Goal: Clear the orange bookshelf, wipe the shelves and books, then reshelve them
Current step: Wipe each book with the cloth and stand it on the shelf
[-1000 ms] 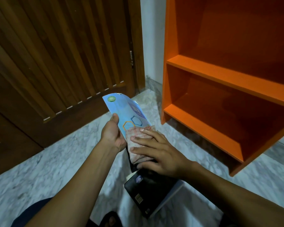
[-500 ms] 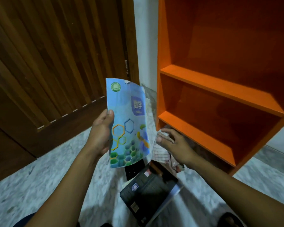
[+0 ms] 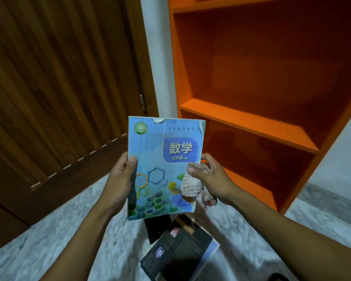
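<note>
I hold a blue textbook [image 3: 162, 163] with hexagon patterns upright in front of me, its cover facing me. My left hand [image 3: 120, 179] grips its left edge with the thumb on the cover. My right hand [image 3: 211, 177] pinches the book's right edge and also holds a pale checked cloth [image 3: 190, 187] bunched against the cover. The orange bookshelf [image 3: 249, 122] stands at the right with bare shelves. Dark books [image 3: 176, 252] lie stacked on the floor below the blue one.
A dark wooden slatted door [image 3: 59, 88] fills the left side. A white wall strip [image 3: 160, 67] runs between door and shelf. Grey marble floor [image 3: 49, 240] spreads beneath my arms.
The blue book rose and turned to face me squarely. My right hand, still holding the cloth, came up from beside the book and took hold of its right edge. The view tilted upward.
</note>
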### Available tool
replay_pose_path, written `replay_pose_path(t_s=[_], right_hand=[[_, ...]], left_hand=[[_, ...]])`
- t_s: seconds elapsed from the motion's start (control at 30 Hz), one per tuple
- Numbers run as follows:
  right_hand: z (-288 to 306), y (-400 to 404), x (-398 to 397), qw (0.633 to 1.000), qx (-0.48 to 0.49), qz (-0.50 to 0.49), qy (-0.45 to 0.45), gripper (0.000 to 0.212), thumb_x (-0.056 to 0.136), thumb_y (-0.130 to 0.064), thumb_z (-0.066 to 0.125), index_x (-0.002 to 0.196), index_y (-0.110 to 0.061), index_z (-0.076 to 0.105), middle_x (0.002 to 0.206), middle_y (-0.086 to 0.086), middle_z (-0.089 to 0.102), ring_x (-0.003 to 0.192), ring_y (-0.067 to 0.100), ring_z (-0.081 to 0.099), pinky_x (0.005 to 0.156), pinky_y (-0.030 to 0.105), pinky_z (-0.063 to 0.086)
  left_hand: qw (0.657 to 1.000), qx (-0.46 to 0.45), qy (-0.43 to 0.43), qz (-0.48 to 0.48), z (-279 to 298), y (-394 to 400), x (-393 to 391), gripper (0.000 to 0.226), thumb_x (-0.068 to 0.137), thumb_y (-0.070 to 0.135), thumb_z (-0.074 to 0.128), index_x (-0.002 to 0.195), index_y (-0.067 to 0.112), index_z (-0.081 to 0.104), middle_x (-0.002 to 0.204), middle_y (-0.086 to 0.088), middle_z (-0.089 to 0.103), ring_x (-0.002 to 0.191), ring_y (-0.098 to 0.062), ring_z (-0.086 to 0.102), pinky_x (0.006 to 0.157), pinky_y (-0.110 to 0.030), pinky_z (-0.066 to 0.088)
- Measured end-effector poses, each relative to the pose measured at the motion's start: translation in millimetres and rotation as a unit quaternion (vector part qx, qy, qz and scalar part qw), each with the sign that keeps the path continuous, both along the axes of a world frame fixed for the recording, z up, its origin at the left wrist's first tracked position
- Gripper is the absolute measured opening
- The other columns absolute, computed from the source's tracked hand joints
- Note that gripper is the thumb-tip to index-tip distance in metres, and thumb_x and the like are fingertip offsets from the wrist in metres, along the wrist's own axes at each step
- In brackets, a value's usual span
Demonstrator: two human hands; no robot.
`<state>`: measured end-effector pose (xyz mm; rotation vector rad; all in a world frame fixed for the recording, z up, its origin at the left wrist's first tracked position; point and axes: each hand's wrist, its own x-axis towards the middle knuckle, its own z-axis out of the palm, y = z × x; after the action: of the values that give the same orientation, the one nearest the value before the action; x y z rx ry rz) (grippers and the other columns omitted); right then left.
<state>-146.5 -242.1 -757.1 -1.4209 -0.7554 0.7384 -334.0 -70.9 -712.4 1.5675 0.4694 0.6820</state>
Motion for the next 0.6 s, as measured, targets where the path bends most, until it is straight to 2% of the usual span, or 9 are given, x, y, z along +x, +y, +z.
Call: replay_pose_path(t_s=[0.07,0.13,0.23,0.33,0.4,0.47,0.53,0.6], right_hand=[[19,6,7,0.999,0.025,-0.02,-0.036,0.019,0.094,-0.012,0.067,0.108,-0.013,0.053,0.12,0.0,0.068,0.112,0.003,0.065,0.091,0.026,0.055],[41,12,13,0.996,0.051,-0.036,-0.058,0.016,0.092,-0.006,0.066,0.099,-0.013,0.053,0.106,0.0,0.072,0.102,0.004,0.069,0.083,0.024,0.056],[72,13,28,0.993,0.07,-0.044,-0.083,0.018,0.093,-0.002,0.064,0.099,-0.014,0.052,0.105,-0.003,0.07,0.098,-0.002,0.068,0.087,0.026,0.056],[91,11,47,0.992,0.075,-0.04,-0.094,0.02,0.095,-0.009,0.064,0.111,-0.009,0.052,0.118,-0.005,0.066,0.113,-0.002,0.063,0.096,0.029,0.055],[98,13,55,0.991,0.085,-0.057,-0.092,0.024,0.094,-0.012,0.065,0.115,-0.018,0.054,0.121,-0.008,0.064,0.114,-0.002,0.062,0.098,0.031,0.055],[104,18,62,0.986,0.099,-0.091,-0.099,0.037,0.094,-0.015,0.067,0.127,-0.026,0.052,0.12,-0.014,0.062,0.113,-0.006,0.06,0.098,0.029,0.053],[107,22,68,0.978,0.112,-0.143,-0.106,0.05,0.094,-0.017,0.068,0.138,-0.028,0.046,0.117,-0.017,0.061,0.112,-0.009,0.059,0.094,0.027,0.053],[108,25,76,0.962,0.121,-0.207,-0.133,0.045,0.094,-0.019,0.068,0.134,-0.026,0.05,0.117,-0.012,0.062,0.109,-0.01,0.059,0.092,0.024,0.053]], left_hand=[[0.999,0.036,0.021,-0.005,5,10,0,0.031,0.103,0.028,0.045,0.133,0.027,0.052,0.12,0.008,0.07,0.101,-0.012,0.07,0.075,-0.028,0.058],[0.992,0.086,0.086,-0.036,6,21,1,0.045,0.099,0.03,0.056,0.14,0.038,0.042,0.125,0.01,0.065,0.108,-0.012,0.066,0.081,-0.038,0.058],[0.986,0.077,0.141,-0.051,9,28,11,0.04,0.098,0.016,0.06,0.131,0.037,0.051,0.113,0.002,0.07,0.101,-0.022,0.069,0.083,-0.051,0.06],[0.99,0.073,0.116,-0.038,18,29,28,0.034,0.098,0.008,0.06,0.119,0.034,0.061,0.111,-0.003,0.073,0.097,-0.026,0.072,0.081,-0.052,0.061],[0.992,0.091,0.09,-0.018,27,31,42,0.034,0.099,0.01,0.058,0.115,0.04,0.061,0.116,-0.001,0.072,0.098,-0.025,0.072,0.077,-0.046,0.062],[0.993,0.106,0.06,-0.001,39,36,62,0.036,0.1,0.012,0.057,0.116,0.045,0.059,0.12,0.002,0.069,0.102,-0.024,0.07,0.077,-0.045,0.062],[0.99,0.134,0.043,0.013,52,42,87,0.038,0.1,0.015,0.057,0.118,0.049,0.059,0.125,0.006,0.068,0.11,-0.023,0.068,0.083,-0.048,0.061],[0.985,0.167,0.03,0.015,60,51,114,0.035,0.097,0.021,0.059,0.123,0.045,0.059,0.127,0.01,0.067,0.116,-0.021,0.065,0.092,-0.051,0.056]])
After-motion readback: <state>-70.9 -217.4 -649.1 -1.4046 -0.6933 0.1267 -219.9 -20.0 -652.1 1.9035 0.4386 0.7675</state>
